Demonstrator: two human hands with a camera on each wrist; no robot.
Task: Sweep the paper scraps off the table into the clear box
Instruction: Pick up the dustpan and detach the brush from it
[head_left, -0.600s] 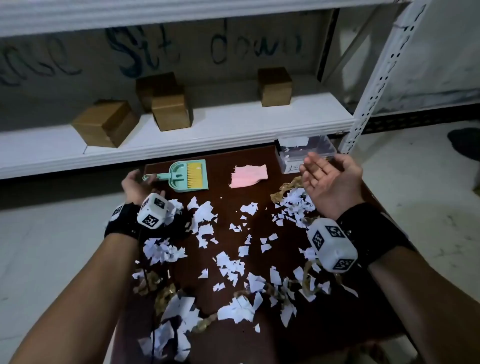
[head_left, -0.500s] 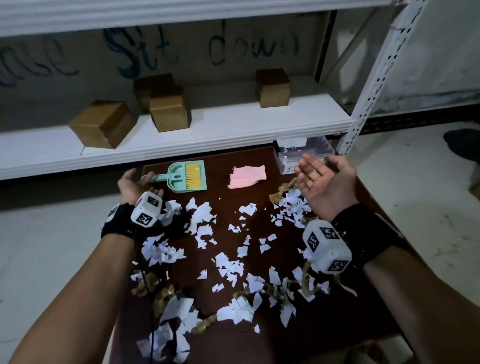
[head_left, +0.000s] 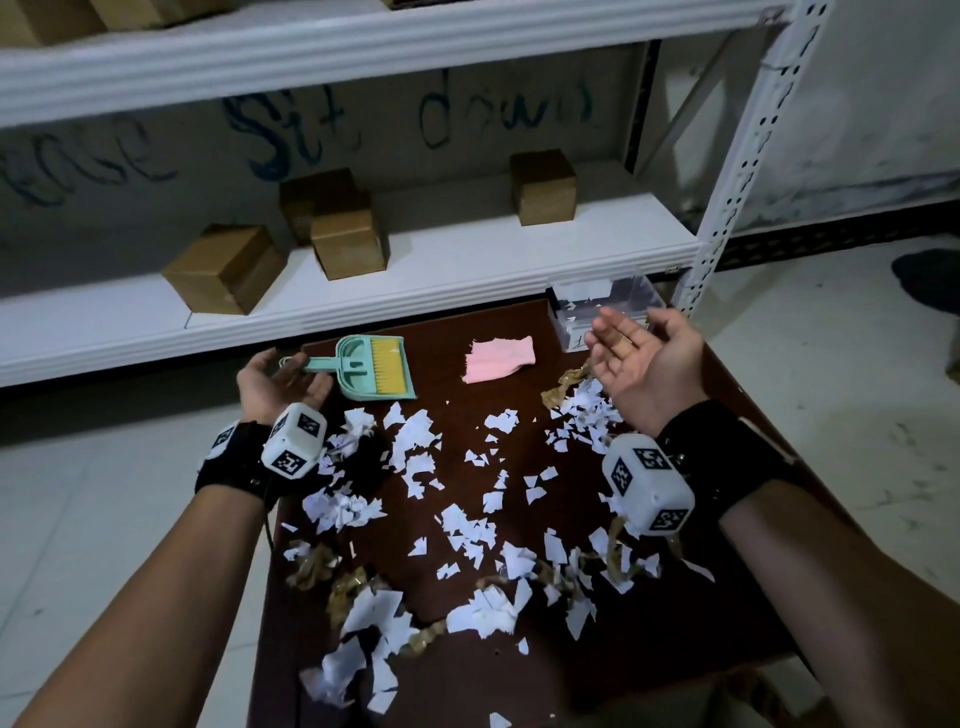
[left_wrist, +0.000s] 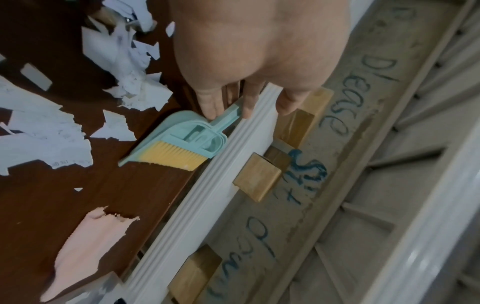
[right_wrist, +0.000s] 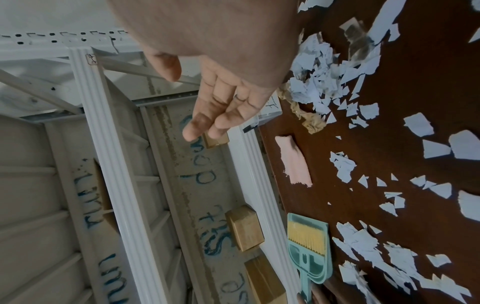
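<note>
Left hand (head_left: 280, 382) lies open, fingertips at the dustpan (head_left: 374, 374) handle; right hand (head_left: 644, 358) hovers open, palm up, near the box (head_left: 608, 296).

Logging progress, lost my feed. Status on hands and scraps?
Left hand open at dustpan handle, right hand open, empty. Paper scraps unswept. Clear box behind right hand.

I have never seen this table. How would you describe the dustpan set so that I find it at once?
Look at the dark brown table, along its far edge next to the white shelf. Near the far left corner, just beyond the left hand, lies the dustpan set. It is the only mint-green plastic thing there, with a yellow-bristled brush nested in it, unlike the pink cloth and the paper scraps.
</note>
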